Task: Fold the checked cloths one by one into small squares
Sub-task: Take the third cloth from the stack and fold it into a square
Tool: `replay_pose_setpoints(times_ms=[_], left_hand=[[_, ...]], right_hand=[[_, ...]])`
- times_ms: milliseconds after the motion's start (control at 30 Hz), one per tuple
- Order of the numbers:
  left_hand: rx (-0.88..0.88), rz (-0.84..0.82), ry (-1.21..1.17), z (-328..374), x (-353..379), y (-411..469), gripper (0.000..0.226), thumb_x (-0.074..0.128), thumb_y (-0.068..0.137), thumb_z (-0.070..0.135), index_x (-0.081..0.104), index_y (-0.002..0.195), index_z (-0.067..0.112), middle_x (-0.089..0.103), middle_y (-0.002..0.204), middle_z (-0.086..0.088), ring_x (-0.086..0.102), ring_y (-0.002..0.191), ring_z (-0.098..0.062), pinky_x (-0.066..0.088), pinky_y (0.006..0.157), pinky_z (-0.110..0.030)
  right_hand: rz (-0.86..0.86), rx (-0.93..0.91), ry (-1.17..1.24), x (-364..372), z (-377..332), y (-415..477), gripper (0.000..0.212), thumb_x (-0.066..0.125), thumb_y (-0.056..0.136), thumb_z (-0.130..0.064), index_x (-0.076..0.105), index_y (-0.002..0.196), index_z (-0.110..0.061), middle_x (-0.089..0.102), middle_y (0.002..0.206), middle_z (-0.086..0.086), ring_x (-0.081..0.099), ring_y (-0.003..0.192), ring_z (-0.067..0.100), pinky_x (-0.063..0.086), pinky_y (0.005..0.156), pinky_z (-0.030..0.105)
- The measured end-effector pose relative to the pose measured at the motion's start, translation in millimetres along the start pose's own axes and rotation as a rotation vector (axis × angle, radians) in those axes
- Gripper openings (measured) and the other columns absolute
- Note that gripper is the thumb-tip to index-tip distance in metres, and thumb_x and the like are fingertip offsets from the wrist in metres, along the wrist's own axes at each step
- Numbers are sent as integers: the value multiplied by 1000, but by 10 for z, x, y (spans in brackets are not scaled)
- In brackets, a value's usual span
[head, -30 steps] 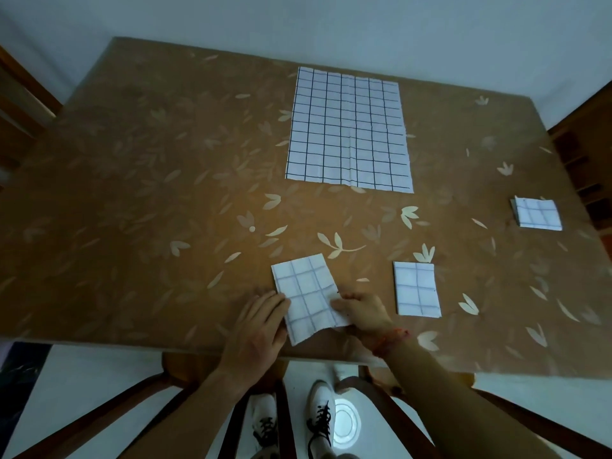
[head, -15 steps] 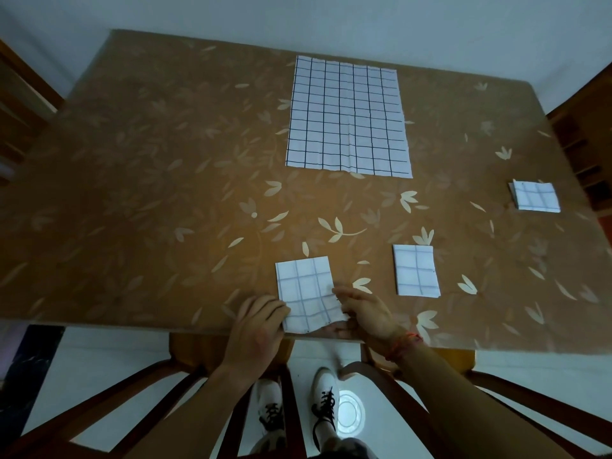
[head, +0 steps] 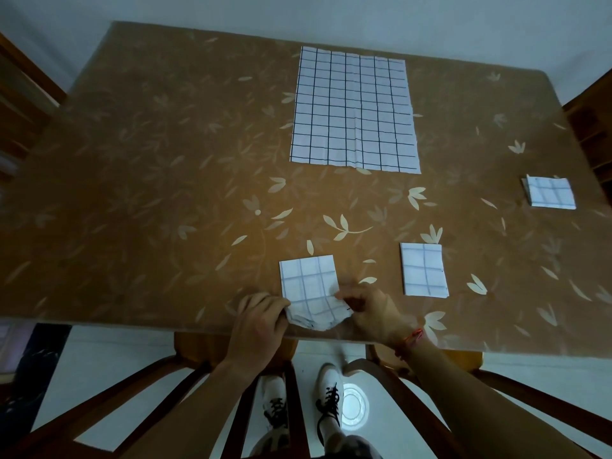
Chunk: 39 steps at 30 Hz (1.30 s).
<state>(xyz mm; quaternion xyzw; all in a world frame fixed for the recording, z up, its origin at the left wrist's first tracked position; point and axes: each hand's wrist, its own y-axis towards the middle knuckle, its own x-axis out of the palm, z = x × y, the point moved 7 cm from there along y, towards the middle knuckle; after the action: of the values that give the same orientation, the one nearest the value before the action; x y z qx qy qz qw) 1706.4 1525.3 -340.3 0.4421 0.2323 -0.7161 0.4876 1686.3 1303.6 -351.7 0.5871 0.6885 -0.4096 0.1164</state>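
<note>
A partly folded white checked cloth (head: 309, 286) lies near the table's front edge. My left hand (head: 261, 318) grips its near left corner and my right hand (head: 372, 311) pinches its near right corner, with the near edge lifted and crumpled between them. A small folded checked square (head: 424, 270) lies flat to the right. Another folded checked square (head: 549, 192) rests near the right edge. A large unfolded checked cloth (head: 354, 111) is spread flat at the far middle.
The brown leaf-patterned table (head: 149, 193) has wooden chairs at its left side (head: 20, 104) and right side (head: 592, 117). A chair back (head: 185, 385) stands between me and the table's front edge, above my shoes.
The folded cloth has been squared up and drawn toward the front edge. Both hands went from lying on it to taking hold of its near corners, which now lift off the table.
</note>
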Motion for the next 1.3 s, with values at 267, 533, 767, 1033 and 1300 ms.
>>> replay_pose_setpoints(times_ms=[267,533,767,1033,1300], left_hand=[[-175,30,-70,-88,-32,175,20,48,87,37,60,80,22,63,77,8,55,81,-15,39,82,-33],[-276,85,-88,-65,-85,267,30,64,88,25,61,116,13,66,87,1,53,91,-20,33,82,-34],[-56,51,117,-75,37,313,36,48,91,26,53,125,14,60,118,-6,51,109,-21,38,90,-34],[55,-168,287,-128,258,337,50,30,95,25,48,137,6,44,147,-10,37,139,-24,37,106,-44],[43,-195,288,-152,296,329,50,30,96,27,41,141,6,40,150,-11,30,142,-24,34,110,-44]], right_hand=[[103,52,76,-76,-62,166,21,72,86,-33,73,104,-22,73,97,-9,68,87,8,51,73,14],[178,142,97,-54,-46,338,12,70,85,-29,71,94,-20,73,88,-7,68,83,13,58,79,38],[222,122,50,-56,-104,360,25,68,86,-32,66,110,-25,73,91,-3,69,86,24,57,77,44],[235,116,-21,-61,-127,387,30,66,85,-32,62,114,-26,67,82,-4,66,82,26,55,73,39],[333,-341,-359,112,-795,340,50,54,89,-29,49,136,-15,46,138,13,50,116,28,50,96,45]])
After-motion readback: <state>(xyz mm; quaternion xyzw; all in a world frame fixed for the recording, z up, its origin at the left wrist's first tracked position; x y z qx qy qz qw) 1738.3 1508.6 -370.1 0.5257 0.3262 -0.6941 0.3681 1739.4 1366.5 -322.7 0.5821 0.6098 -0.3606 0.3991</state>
